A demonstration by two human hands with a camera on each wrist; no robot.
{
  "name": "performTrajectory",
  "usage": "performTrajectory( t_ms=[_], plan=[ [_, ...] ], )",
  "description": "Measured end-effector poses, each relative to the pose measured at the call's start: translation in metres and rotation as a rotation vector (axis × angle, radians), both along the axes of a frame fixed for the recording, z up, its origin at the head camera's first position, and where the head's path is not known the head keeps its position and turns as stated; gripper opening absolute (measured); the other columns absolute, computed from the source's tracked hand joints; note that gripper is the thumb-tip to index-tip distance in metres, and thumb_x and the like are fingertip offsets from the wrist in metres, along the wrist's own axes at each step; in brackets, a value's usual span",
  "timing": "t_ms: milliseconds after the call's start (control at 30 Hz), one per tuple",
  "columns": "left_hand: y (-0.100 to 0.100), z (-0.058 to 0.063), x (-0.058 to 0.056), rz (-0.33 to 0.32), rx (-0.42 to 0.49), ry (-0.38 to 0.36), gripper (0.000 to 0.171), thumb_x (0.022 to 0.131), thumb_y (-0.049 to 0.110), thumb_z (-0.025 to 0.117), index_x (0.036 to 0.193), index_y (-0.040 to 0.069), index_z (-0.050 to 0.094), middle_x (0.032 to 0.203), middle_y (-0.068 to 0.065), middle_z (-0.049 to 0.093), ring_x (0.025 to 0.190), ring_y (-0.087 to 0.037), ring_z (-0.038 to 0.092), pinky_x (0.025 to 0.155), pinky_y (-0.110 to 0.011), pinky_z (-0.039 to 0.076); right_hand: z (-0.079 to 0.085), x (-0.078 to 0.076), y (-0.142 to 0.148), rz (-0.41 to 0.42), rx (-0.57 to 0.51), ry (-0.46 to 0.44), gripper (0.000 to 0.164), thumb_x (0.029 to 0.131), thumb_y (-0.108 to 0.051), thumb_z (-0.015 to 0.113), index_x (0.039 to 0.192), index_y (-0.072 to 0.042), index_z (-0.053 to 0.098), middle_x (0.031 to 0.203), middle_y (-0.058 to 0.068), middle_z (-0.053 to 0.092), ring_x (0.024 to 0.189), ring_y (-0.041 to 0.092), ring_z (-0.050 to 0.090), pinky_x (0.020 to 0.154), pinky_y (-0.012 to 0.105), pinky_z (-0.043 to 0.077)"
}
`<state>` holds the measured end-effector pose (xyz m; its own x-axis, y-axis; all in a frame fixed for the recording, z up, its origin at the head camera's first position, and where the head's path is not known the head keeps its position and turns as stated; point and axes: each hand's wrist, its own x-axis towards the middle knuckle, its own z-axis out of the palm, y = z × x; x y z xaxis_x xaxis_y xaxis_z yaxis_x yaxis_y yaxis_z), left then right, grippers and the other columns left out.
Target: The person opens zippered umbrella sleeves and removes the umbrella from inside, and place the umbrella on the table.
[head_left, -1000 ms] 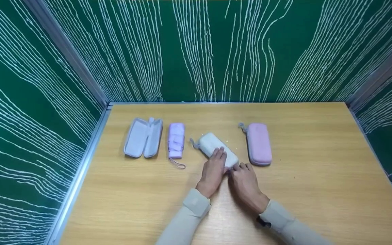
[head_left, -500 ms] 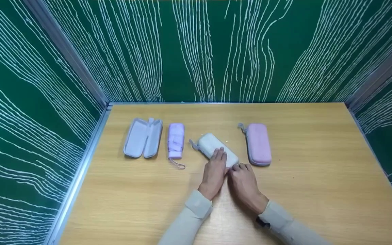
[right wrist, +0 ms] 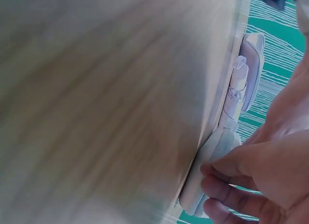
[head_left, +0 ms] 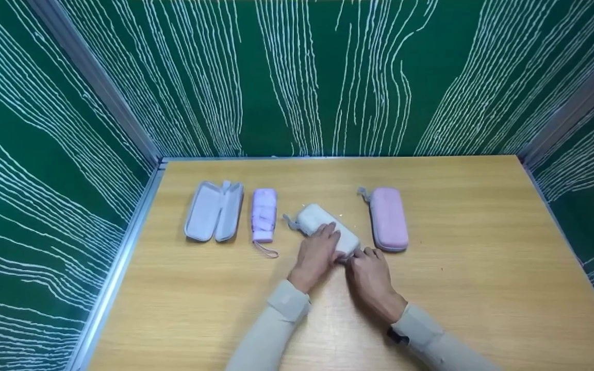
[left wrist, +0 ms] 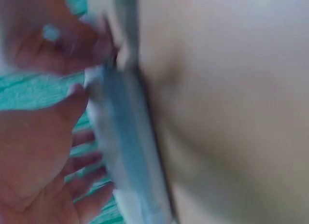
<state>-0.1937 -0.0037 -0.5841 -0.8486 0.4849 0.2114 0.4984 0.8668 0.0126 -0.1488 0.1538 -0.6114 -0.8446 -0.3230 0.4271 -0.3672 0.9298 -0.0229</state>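
- Case, oblong, off-white, fabric-textured, with rounded corners (head_left: 323, 215): lies closed and aslant on the pale wood worktop (head_left: 482, 268), about midway between its left and right edges; its grey tab (head_left: 291, 222) points towards the left edge.
- Left hand (head_left: 313, 257): presses the case from above, fingers extended across its top, thumb at its near end.
- Right hand (head_left: 372, 273): thumb and fingertips pinch the case's seam at the near right corner; blur hides the exact part between them.
- Open grey clamshell case (head_left: 204, 211): near the worktop's far left corner, hollow side up.
- Folded lilac umbrella (head_left: 264, 214): just right of the clamshell, its wrist loop towards the near edge.
- Closed pink oblong case with grey trim (head_left: 390, 219): right of the off-white one, apart from it.
- Green wall with wavy white lines (head_left: 446, 41): rises behind the far edge.
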Motion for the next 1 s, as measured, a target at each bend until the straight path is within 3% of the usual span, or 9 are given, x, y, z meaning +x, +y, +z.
performTrajectory(
  t_ms=[167,233,367,500,700,800,1000],
  plan=[
    [-0.024,0.012,-0.022,-0.039,0.006,-0.211,0.056,0.092,0.038,0.077,0.144,0.020,0.065,0.161,-0.008,0.050,0.149,-0.031,0.047,0.116,-0.056,0.044,-0.001,0.000,0.001,0.008,-0.013,-0.006,0.013,0.081,-0.002,0.073,0.069,-0.005,0.070,0.079,0.009,0.068,0.073,0.032,0.061,0.068,0.044,0.048],
    [-0.030,0.014,-0.029,-0.039,0.020,-0.255,0.056,0.092,0.037,0.076,0.144,0.022,0.065,0.164,-0.008,0.046,0.152,-0.033,0.043,0.118,-0.067,0.037,-0.001,0.000,0.001,0.014,-0.014,-0.005,0.015,0.080,-0.001,0.074,0.067,-0.005,0.070,0.077,0.009,0.067,0.072,0.032,0.060,0.068,0.044,0.047],
    [-0.035,0.013,-0.036,-0.043,0.030,-0.285,0.050,0.094,0.033,0.074,0.142,0.024,0.066,0.166,-0.007,0.044,0.154,-0.032,0.039,0.114,-0.078,0.033,0.000,0.001,0.001,0.017,-0.010,-0.017,0.016,0.080,0.000,0.073,0.065,-0.006,0.069,0.075,0.010,0.067,0.071,0.032,0.060,0.067,0.044,0.045],
    [-0.032,0.011,-0.037,-0.025,0.029,-0.260,0.045,0.096,0.031,0.073,0.140,0.027,0.068,0.165,-0.005,0.047,0.153,-0.032,0.041,0.108,-0.084,0.032,0.002,0.000,0.002,0.003,-0.016,-0.018,0.015,0.079,0.000,0.074,0.066,-0.006,0.069,0.077,0.010,0.068,0.072,0.033,0.061,0.066,0.045,0.045],
    [-0.026,0.008,-0.031,0.004,0.002,-0.135,0.042,0.094,0.032,0.075,0.136,0.027,0.071,0.157,-0.006,0.056,0.144,-0.033,0.052,0.105,-0.074,0.046,0.002,0.000,0.002,-0.024,-0.030,0.016,0.012,0.079,0.000,0.075,0.070,-0.005,0.069,0.078,0.009,0.069,0.071,0.032,0.060,0.065,0.044,0.046],
    [-0.023,0.005,-0.027,0.033,-0.009,-0.085,0.043,0.092,0.037,0.075,0.134,0.029,0.072,0.154,-0.006,0.059,0.141,-0.033,0.055,0.099,-0.076,0.048,0.001,0.000,0.001,-0.040,-0.032,0.027,0.010,0.079,0.000,0.075,0.072,-0.003,0.069,0.077,0.009,0.068,0.070,0.032,0.060,0.064,0.044,0.046],
    [-0.018,0.002,-0.022,0.077,-0.049,-0.014,0.046,0.088,0.044,0.076,0.131,0.030,0.073,0.150,-0.006,0.062,0.137,-0.030,0.058,0.100,-0.052,0.056,0.002,0.000,0.002,-0.055,-0.025,0.017,0.007,0.079,0.001,0.073,0.073,-0.003,0.070,0.077,0.010,0.068,0.071,0.032,0.060,0.065,0.044,0.046]
  ],
)
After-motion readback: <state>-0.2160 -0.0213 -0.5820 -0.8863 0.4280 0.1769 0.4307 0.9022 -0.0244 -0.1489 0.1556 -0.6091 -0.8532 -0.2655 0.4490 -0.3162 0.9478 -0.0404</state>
